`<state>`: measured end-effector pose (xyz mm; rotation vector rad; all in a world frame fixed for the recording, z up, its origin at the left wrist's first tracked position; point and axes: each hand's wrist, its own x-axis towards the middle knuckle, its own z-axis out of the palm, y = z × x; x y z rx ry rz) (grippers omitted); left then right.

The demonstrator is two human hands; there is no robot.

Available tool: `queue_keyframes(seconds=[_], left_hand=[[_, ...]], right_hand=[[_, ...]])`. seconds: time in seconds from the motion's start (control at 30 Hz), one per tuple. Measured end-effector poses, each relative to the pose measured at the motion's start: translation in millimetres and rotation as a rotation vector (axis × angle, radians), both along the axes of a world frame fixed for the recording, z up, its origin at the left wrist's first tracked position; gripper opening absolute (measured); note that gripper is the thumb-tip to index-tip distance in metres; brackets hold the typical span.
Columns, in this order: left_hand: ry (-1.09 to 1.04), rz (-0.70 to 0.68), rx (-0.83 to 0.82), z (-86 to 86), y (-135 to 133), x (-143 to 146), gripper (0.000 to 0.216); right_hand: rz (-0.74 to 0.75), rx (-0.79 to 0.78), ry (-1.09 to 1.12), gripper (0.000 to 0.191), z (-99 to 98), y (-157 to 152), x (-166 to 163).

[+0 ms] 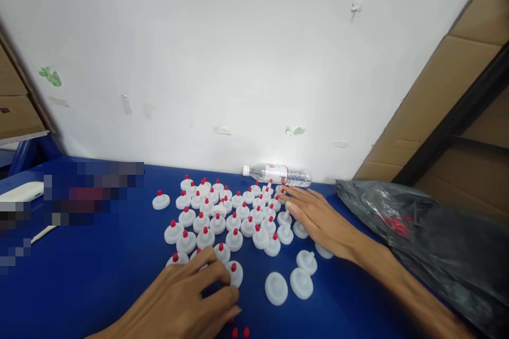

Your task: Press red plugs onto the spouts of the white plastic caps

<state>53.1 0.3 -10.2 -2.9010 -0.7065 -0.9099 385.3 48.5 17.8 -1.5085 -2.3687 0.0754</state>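
Observation:
Many round white plastic caps (234, 241) with small red tips on their nozzles stand close together on a blue table. My left hand (186, 296) is low at the front of this group. Its fingers are bent inward, and whatever they may hold is hidden; loose red tips (246, 332) lie just below the fingertips. My right hand (318, 217) reaches over the group's right edge, fingers stretched out and touching or just above the caps there. Nearby are white caps without red tips (307, 262), several upright and one white cap (276, 288) showing its broad round face.
A clear plastic bottle (278, 175) lies on its side against the white wall (238, 63). On the right is a dark plastic bag (445, 238) beside cardboard (433, 95). A white object (22, 194) sits at the table's left, near a blurred-out patch.

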Motion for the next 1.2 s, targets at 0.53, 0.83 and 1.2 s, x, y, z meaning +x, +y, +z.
queue_keyframes(seconds=[0.53, 0.83, 1.2], left_hand=[[0.042, -0.044, -0.059, 5.4, 6.2, 2.1, 0.029], [-0.116, 0.212, 0.275, 17.2, -2.9, -1.3, 0.031], [-0.063, 0.104, 0.264, 19.1, -2.8, 0.5, 0.038]], right_hand=[[-0.054, 0.298, 0.166, 0.034, 16.2, -8.0, -3.6], [0.506, 0.569, 0.062, 0.016, 15.8, -58.2, -76.1], [0.555, 0.507, 0.124, 0.02, 2.8, -74.0, -89.3]])
